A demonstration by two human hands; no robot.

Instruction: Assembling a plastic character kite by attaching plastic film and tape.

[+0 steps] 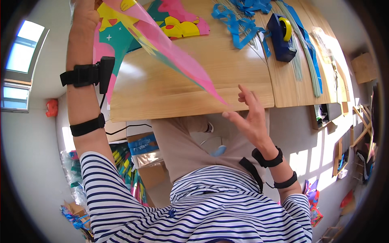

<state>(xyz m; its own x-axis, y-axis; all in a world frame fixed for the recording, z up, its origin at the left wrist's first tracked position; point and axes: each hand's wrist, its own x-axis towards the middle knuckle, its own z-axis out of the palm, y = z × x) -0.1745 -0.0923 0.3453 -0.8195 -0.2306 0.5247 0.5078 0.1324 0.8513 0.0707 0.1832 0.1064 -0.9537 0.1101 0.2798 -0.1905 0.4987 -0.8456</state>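
Note:
A thin printed sheet (pixel 170 52) in pink, green and yellow rises off the wooden table, folded or tilted, its pink corner pointing at my right hand. My right hand (pixel 252 118) is just off the table's front edge, fingers apart and holding nothing; the pink tip is close to the fingertips, and a small gap shows between them. At the upper left, my left hand (pixel 86 14) is beside the sheet's far end. Its fingers are cut off by the picture's edge, so their grip is hidden. More printed sheet (pixel 111 50) lies flat under the raised part.
On the wooden table (pixel 162 91), a dark blue tape dispenser (pixel 282 44) with a yellow roll stands at the right. Curled blue ribbon (pixel 239 28) and bundled thin pale rods (pixel 311 69) lie around it. A cardboard box (pixel 152 172) is below, left of my legs.

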